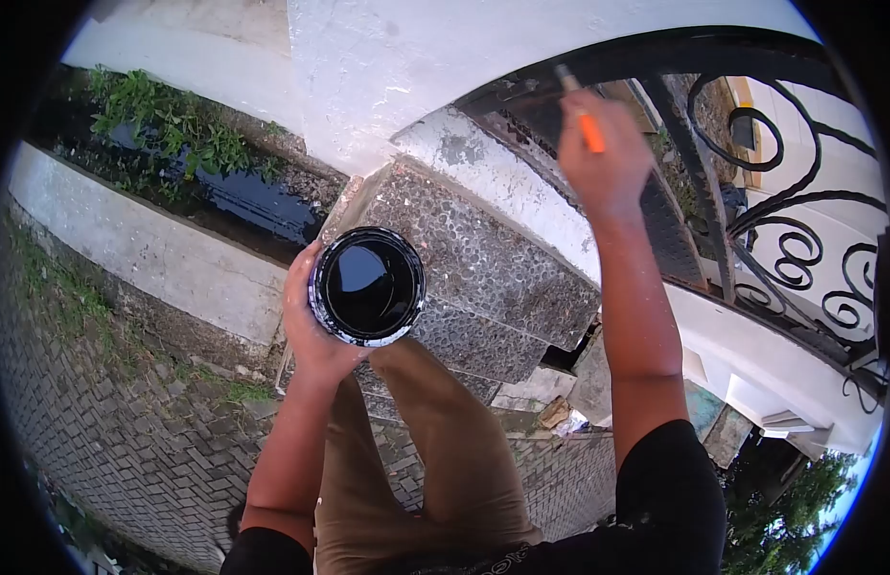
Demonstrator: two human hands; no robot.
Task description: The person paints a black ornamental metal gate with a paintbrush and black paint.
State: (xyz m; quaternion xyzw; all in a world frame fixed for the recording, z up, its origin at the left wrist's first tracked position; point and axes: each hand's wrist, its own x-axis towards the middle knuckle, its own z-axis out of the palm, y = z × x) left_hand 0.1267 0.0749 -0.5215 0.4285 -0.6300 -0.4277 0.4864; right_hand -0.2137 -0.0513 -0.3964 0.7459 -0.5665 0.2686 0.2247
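My left hand (315, 321) holds an open can of black paint (366, 286) around its side, in front of my knees. The can's rim is smeared with paint. My right hand (608, 153) grips a paintbrush with an orange handle (589, 131). Its bristles, slightly blurred, are at the black curved top bar (656, 53) of a metal fence, beside the white wall (387, 67). Whether the bristles touch the bar is hard to tell.
Black scrollwork (785, 249) fills the fence at the right. A pebbled stone slab (483, 254) lies below the wall. At the upper left, a water-filled ditch (258, 206) with green plants (167, 125) runs beside a concrete curb (148, 230). Brick paving (148, 431) spreads at the lower left.
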